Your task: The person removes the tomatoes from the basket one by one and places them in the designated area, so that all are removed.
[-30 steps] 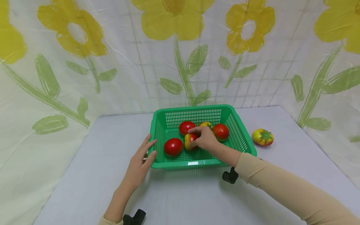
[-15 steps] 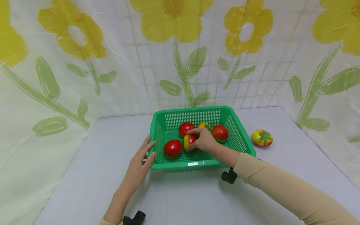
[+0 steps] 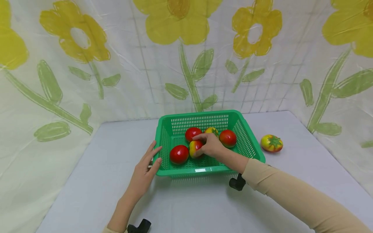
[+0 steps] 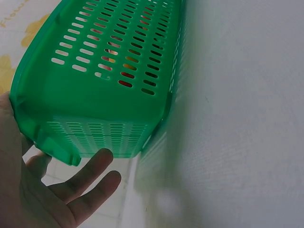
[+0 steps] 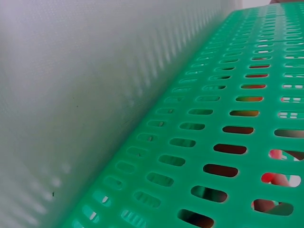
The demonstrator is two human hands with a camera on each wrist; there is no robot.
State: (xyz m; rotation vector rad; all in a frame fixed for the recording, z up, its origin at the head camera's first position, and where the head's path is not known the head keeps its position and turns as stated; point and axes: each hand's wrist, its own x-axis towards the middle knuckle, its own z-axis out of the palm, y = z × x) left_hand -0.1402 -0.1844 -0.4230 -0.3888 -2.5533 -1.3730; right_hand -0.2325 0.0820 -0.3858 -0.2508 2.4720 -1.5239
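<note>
In the head view, my right hand [image 3: 211, 145] reaches into a green plastic basket [image 3: 201, 172] and pinches a red-and-yellow fruit [image 3: 194, 148] between thumb and fingers. Close by lie red fruits, one at the front left [image 3: 179, 154], one behind [image 3: 193, 133] and one to the right [image 3: 228, 138]. A yellow fruit with a green leafy top [image 3: 211, 130] sits partly behind my hand. My left hand [image 3: 142, 173] rests its spread fingers on the basket's left rim. In the left wrist view, two fingers [image 4: 97, 164] hang loose beside the basket wall.
A yellow-and-red fruit with a green leafy top [image 3: 272, 143] lies on the white table [image 3: 96, 187], right of the basket. Behind the table hangs a white curtain [image 3: 131, 90] printed with yellow flowers. The right wrist view mostly shows the slotted basket wall [image 5: 190, 156].
Almost nothing moves. The fruit in my right hand has shifted very slightly left toward the front red fruit. My left hand stays on the rim.
</note>
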